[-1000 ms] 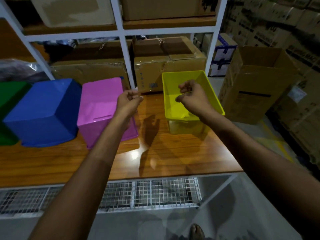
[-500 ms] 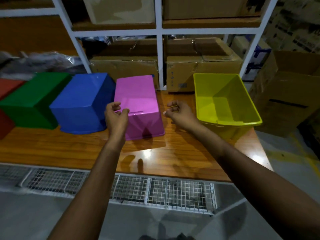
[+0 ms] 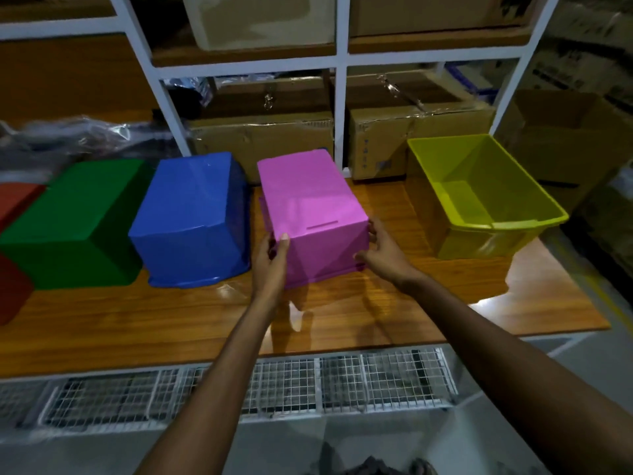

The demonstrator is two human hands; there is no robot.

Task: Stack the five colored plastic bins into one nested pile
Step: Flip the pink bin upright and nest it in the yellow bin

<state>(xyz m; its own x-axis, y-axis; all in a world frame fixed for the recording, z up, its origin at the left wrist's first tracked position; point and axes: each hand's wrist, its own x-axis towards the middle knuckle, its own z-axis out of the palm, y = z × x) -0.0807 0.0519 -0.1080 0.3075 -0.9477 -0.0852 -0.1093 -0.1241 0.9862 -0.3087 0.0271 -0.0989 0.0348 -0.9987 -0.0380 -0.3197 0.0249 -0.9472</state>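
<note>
Storeroom, shelving with cartons behind wooden worktop. Half second ago both hands hovered free; now left hand and right hand clasp upturned pink bin mid-worktop. Likely lift toward upright yellow bin, right edge. No legible writing.

We see only the person's two arms and a little at the bottom edge. Both the left forearm and the right forearm are bare along all of their visible length, lean and smooth, and they widen towards the lower edge under the wide lens. The left hand and the right hand are bare too. We make out a short, pale thumbnail on the left one. Low down, a dark shape may be clothing or footwear; we cannot tell which.
</note>
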